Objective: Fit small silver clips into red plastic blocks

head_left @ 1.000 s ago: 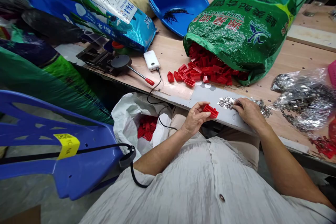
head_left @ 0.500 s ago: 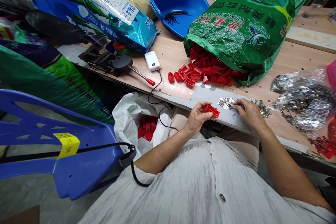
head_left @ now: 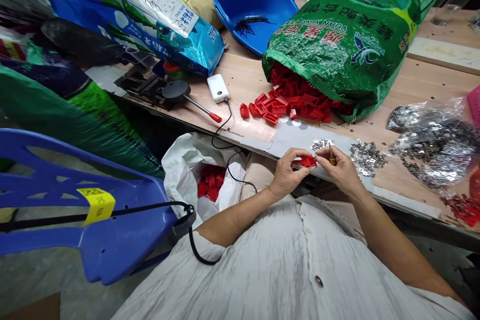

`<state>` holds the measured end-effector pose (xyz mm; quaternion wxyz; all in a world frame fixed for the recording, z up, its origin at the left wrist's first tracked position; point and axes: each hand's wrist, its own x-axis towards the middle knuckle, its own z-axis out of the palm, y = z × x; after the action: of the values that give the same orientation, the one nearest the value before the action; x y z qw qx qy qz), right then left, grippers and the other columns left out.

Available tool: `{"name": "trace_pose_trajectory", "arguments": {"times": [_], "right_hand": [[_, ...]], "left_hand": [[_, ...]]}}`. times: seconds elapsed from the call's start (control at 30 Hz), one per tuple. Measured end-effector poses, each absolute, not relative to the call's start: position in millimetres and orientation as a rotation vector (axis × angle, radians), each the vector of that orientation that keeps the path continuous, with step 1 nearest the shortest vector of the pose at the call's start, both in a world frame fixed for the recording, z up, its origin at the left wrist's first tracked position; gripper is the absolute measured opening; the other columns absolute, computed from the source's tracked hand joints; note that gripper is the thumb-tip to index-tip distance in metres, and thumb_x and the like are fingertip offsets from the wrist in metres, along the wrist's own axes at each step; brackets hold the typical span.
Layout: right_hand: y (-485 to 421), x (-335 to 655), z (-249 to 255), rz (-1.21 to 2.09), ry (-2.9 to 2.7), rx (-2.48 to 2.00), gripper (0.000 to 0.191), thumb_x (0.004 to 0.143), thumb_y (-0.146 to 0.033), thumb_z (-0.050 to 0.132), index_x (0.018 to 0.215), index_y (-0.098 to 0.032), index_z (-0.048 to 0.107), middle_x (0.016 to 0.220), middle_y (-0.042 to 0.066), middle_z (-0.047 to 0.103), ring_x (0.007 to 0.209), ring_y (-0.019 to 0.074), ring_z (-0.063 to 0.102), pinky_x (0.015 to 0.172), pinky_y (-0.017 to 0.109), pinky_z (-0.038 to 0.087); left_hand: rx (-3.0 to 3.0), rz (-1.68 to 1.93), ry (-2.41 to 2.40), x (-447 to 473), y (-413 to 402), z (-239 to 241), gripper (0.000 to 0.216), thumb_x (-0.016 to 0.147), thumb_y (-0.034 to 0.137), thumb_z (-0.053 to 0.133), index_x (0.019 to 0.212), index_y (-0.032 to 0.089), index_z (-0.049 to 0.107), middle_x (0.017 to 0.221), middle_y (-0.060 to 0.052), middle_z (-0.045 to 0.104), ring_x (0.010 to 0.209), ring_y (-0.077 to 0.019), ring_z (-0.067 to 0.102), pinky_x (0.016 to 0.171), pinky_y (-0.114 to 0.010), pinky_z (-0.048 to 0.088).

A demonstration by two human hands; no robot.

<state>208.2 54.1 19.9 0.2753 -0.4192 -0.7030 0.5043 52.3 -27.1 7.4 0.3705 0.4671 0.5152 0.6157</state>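
Note:
Between the thumb and fingers of my left hand (head_left: 288, 174) is a small red plastic housing (head_left: 308, 161), held just over the table's front edge. My right hand (head_left: 339, 166) is closed in a pinch at the housing's right end. Whatever its fingertips hold is too small to make out. A short dark and gold-coloured item (head_left: 332, 156) shows at its fingers; its kind is unclear. Behind the hands lies a small heap of shiny flat metal pieces (head_left: 321, 145). Right of my right hand is a larger heap of metal pieces (head_left: 367, 157).
A green woven sack (head_left: 337, 45) spills red housings (head_left: 277, 105) onto the table. Beyond stands a blue basin (head_left: 258, 7) with thin dark pieces. Left are a lever press (head_left: 176, 90) and a white power bank (head_left: 218, 87). A white sack (head_left: 180, 160) holds red parts below; plastic-bagged metal pieces (head_left: 431, 145) lie right.
My right hand has moved left from the metal pieces to the red housing. My left hand has shifted slightly right, still holding the housing.

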Motion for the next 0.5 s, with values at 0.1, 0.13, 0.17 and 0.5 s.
{"name": "trace_pose_trajectory", "arguments": {"times": [0.1,0.13,0.17,0.5], "right_hand": [[51.1,207.9,21.6,1.25,-2.011,-1.124,0.027,0.088,-0.048,0.059,0.1,-0.024,0.065,0.092,0.004,0.069,0.076,0.0187,0.059,0.072,0.032,0.045],[50.3,208.1,22.9,1.208,-2.047,-1.126,0.026,0.089,-0.047,0.058,0.1,-0.024,0.066,0.093,0.004,0.07,0.075,0.0189,0.059,0.071,0.033,0.045],[49.5,208.2,24.3,1.172,-2.076,-1.126,0.025,0.09,-0.046,0.056,0.099,-0.025,0.066,0.093,0.004,0.07,0.074,0.019,0.059,0.071,0.033,0.045],[46.9,209.1,28.6,1.112,-2.148,-1.132,0.021,0.091,-0.043,0.055,0.097,-0.025,0.064,0.091,0.004,0.071,0.066,0.0173,0.057,0.066,0.033,0.044]], "left_hand": [[1.302,1.57,1.363,52.3,-27.8,8.0,0.026,0.077,0.026,0.076,0.1,0.019,0.066,0.102,-0.006,0.064,0.094,-0.0148,0.063,0.079,-0.025,0.056],[1.322,1.576,1.37,52.3,-27.9,7.9,0.026,0.077,0.026,0.076,0.1,0.019,0.066,0.102,-0.006,0.064,0.094,-0.015,0.063,0.078,-0.025,0.056],[1.337,1.583,1.375,52.4,-27.9,7.7,0.025,0.078,0.025,0.075,0.1,0.019,0.065,0.102,-0.006,0.064,0.094,-0.015,0.063,0.078,-0.025,0.056],[1.385,1.609,1.37,53.5,-27.5,5.4,0.024,0.079,0.025,0.073,0.102,0.019,0.066,0.102,-0.006,0.064,0.094,-0.0148,0.063,0.078,-0.025,0.056]]}}
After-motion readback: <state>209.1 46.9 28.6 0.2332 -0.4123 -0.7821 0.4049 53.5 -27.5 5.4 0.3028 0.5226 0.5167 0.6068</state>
